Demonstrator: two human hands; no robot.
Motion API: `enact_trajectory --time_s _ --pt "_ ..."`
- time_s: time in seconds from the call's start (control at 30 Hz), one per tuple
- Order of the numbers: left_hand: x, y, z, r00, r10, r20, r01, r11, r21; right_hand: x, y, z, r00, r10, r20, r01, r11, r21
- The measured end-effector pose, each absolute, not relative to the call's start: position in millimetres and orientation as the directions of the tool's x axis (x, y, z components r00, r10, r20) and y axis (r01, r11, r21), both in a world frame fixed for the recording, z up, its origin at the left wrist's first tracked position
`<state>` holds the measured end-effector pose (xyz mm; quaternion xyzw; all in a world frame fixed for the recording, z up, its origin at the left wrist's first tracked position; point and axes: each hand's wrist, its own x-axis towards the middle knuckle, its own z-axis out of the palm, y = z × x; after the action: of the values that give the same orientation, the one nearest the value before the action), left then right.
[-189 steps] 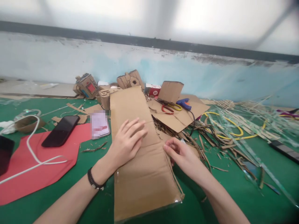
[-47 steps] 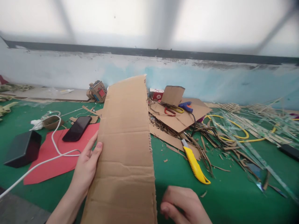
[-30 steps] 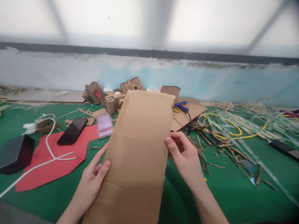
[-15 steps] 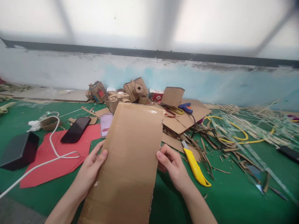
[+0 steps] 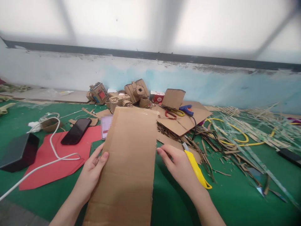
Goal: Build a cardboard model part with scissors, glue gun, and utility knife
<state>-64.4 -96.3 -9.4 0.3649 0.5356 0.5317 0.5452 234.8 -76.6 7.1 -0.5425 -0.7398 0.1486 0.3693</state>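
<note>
A long brown cardboard strip (image 5: 131, 163) lies lengthwise in front of me on the green table (image 5: 235, 194), its near end tilted towards me. My left hand (image 5: 92, 172) grips its left edge, thumb on top and fingers underneath. My right hand (image 5: 178, 166) is stretched out flat beside the strip's ragged right edge, with the fingertips touching that edge. Under and just right of this hand lies a yellow utility knife (image 5: 199, 175).
To the left are a red paper sheet (image 5: 54, 157), a black phone (image 5: 75, 131), a black box (image 5: 17, 152) and a white cable (image 5: 47, 161). Behind are cardboard models (image 5: 134, 92), scissors (image 5: 172, 113) and a blue glue gun (image 5: 185, 109). Cardboard scraps and a yellow cord (image 5: 237, 133) litter the right.
The strip was lifted off the table, turned between both hands, and has come down lower and flatter. My right hand has let go of its right edge and spread out beside it.
</note>
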Motion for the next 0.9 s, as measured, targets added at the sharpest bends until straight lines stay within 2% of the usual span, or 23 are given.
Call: enact_trajectory --time_s 0.03,0.1,0.17,0.23,0.3,0.37,0.47,0.53,0.6,0.7,0.8,0.9 --pt "-64.6 -95.3 -10.0 -0.158 0.97 -0.186 -0.196 0.153 0.969 244.5 -79.6 3.1 -0.126 0.875 0.468 0.81 0.363 -0.461" --pt "-63.5 -93.2 -11.0 -0.182 0.968 -0.172 -0.203 0.134 0.97 268.3 -86.1 -6.6 -0.046 0.796 0.604 0.965 0.191 -0.178" --pt "-60.5 -90.9 -12.7 -0.178 0.968 -0.175 -0.199 0.139 0.97 293.3 -92.1 -17.5 -0.022 0.782 0.623 1.0 0.009 0.023" --pt "-56.6 -88.8 -16.8 -0.168 0.971 -0.171 -0.185 0.14 0.973 313.3 -96.6 -28.1 -0.021 0.812 0.583 0.99 -0.064 0.124" --pt "-52.7 -88.0 -23.4 -0.18 0.975 -0.133 -0.138 0.109 0.984 325.5 -99.1 -36.8 -0.039 0.829 0.557 0.991 -0.038 0.126" --pt "-49.7 -89.2 -30.8 -0.229 0.973 -0.04 -0.02 0.037 0.999 330.7 -99.8 -41.9 -0.062 0.845 0.532 0.995 0.012 0.097" --pt "-46.4 -94.1 -37.2 -0.265 0.958 0.108 0.273 -0.033 0.962 331.4 -100.6 -40.9 -0.078 0.873 0.482 0.997 0.073 0.029" --pt "-44.7 -97.1 -37.1 -0.236 0.959 0.158 0.436 -0.04 0.899 329.0 -102.9 -34.9 -0.053 0.881 0.469 0.994 0.089 -0.055" --pt "-43.6 -98.6 -35.6 -0.215 0.958 0.188 0.516 -0.052 0.855 323.3 -107.3 -26.6 0.025 0.874 0.485 0.978 0.08 -0.195" --pt "-44.1 -98.0 -36.2 -0.223 0.954 0.2 0.524 -0.056 0.85 305.4 -114.5 -15.9 0.188 0.851 0.491 0.841 0.119 -0.528" --pt "-46.1 -95.8 -40.8 -0.244 0.949 0.199 0.461 -0.067 0.885 276.3 -116.1 -12.1 0.345 0.866 0.363 0.529 0.14 -0.837" --pt "-46.4 -92.8 -42.9 -0.267 0.944 0.191 0.34 -0.094 0.936 244.1 -108.6 -14.3 0.391 0.906 0.16 0.227 0.074 -0.971"
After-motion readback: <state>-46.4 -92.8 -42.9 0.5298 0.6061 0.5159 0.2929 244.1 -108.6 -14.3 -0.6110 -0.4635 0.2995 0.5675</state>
